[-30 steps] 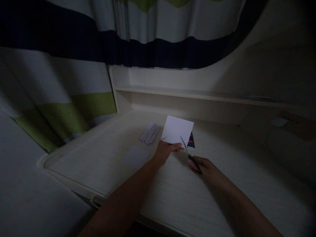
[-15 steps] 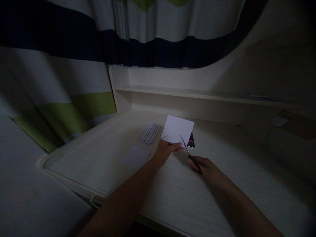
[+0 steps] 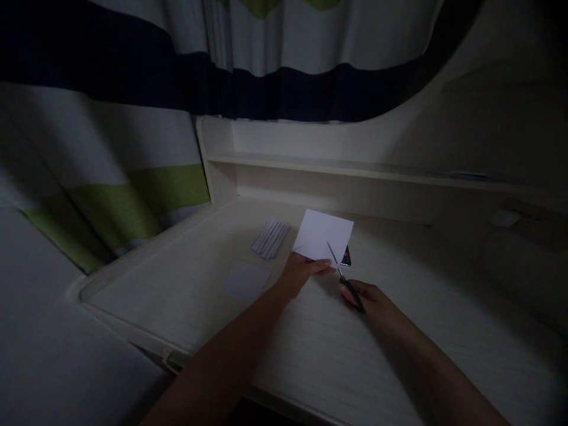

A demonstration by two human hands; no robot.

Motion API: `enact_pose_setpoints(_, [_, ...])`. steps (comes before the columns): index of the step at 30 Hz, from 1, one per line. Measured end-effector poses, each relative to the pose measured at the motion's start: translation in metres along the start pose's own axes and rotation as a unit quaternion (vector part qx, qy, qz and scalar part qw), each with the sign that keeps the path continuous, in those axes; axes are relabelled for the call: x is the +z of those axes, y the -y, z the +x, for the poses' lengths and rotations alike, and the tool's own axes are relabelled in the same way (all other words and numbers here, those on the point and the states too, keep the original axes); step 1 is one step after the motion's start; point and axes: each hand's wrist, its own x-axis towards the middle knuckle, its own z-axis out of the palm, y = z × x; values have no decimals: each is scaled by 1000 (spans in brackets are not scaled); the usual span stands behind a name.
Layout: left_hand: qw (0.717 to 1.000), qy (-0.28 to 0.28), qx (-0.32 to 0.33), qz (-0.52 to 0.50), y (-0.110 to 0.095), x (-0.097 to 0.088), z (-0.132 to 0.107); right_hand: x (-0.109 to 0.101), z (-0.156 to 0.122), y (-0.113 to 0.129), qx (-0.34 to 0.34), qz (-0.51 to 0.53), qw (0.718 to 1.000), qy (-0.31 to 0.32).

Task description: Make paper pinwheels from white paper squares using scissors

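Note:
My left hand (image 3: 304, 272) is closed on the near edge of a white sheet of paper (image 3: 323, 234), thumb on top. A short dark slit shows near the sheet's left corner. In my right hand (image 3: 366, 299) is a pair of scissors (image 3: 341, 273) with black handles, its blades pointing up and away over the paper's near right part. Whether the blades are parted is too dim to tell. Behind the sheet's right edge a phone (image 3: 347, 257) lies mostly covered. Left of the sheet rests a stack of folded paper strips (image 3: 270, 239). Closer to me lies another flat paper (image 3: 245, 280).
All this is on a pale wooden desk (image 3: 399, 266) in dim light. A raised shelf (image 3: 319, 164) runs along its back, with striped curtains (image 3: 284, 89) behind and at the left. A drawer handle (image 3: 171, 360) sticks out at the front left edge.
The sheet in my left hand has shifted slightly to the right and covers more of the phone. The scissors have hardly moved and stay in my right hand.

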Motion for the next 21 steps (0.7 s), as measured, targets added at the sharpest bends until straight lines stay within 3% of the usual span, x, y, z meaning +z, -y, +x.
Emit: enact_pose_setpoints(21, [1000,9,-5,18,2,0,-1,0,-2,8,-10,-27,1000,8])
